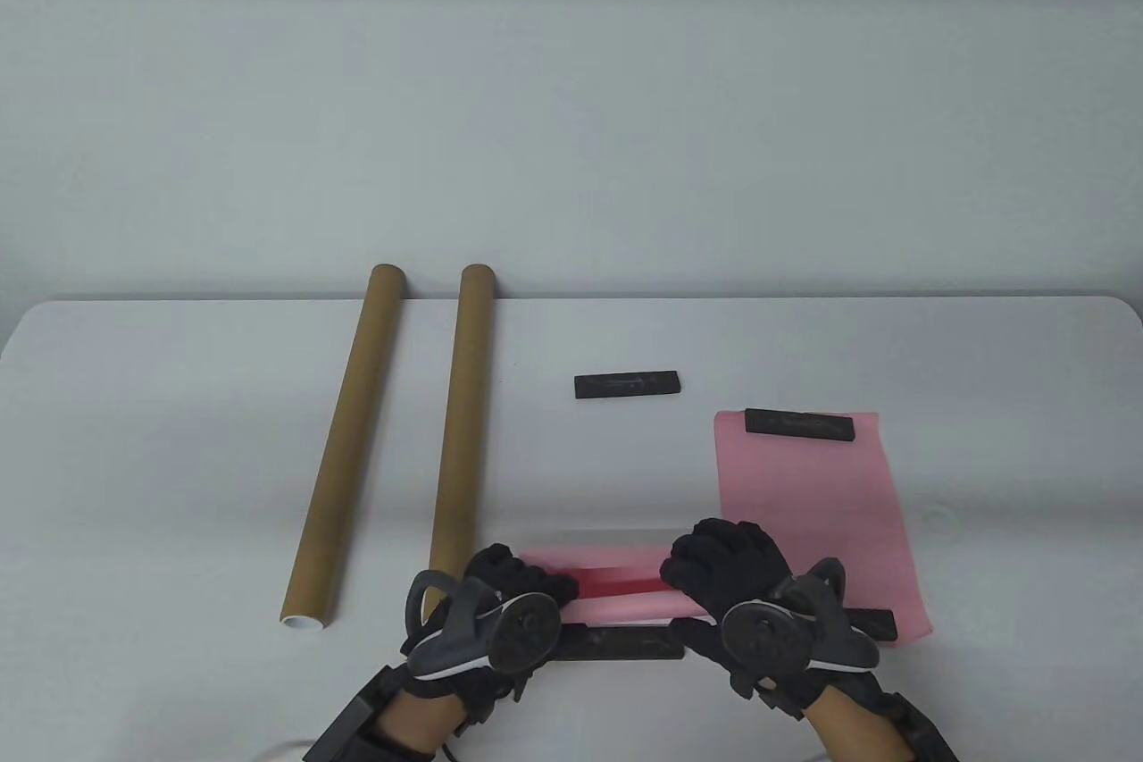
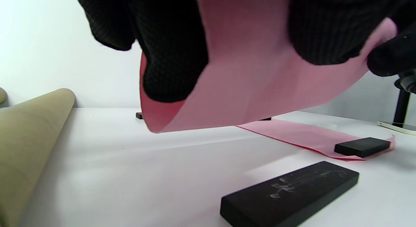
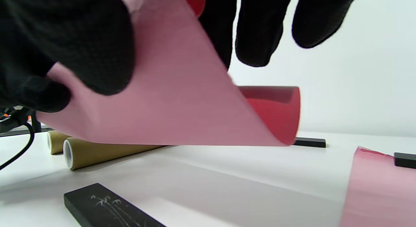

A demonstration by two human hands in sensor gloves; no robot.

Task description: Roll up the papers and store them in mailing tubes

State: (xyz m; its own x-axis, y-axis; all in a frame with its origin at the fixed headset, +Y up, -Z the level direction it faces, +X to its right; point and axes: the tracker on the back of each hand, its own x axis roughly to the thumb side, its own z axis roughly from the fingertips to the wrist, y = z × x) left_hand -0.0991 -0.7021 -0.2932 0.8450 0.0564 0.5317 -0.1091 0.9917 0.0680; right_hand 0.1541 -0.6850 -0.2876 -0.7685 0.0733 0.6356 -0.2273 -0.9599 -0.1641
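A pink sheet of paper [image 1: 616, 579] curls into a loose roll near the table's front edge. My left hand [image 1: 513, 588] grips its left end and my right hand [image 1: 723, 561] grips its right end, lifting it off the table; the curl shows in the left wrist view [image 2: 253, 90] and the right wrist view [image 3: 182, 106]. Two brown mailing tubes lie side by side on the left: the outer tube [image 1: 346, 449] and the inner tube [image 1: 463, 431]. A second pink sheet [image 1: 808, 512] lies flat at the right.
Black bar weights: one [image 1: 627, 384] lies loose mid-table, one [image 1: 801, 424] on the flat sheet's far edge, one [image 1: 871, 623] on its near edge, one [image 1: 625, 641] in front of the roll. A white wall stands behind the table.
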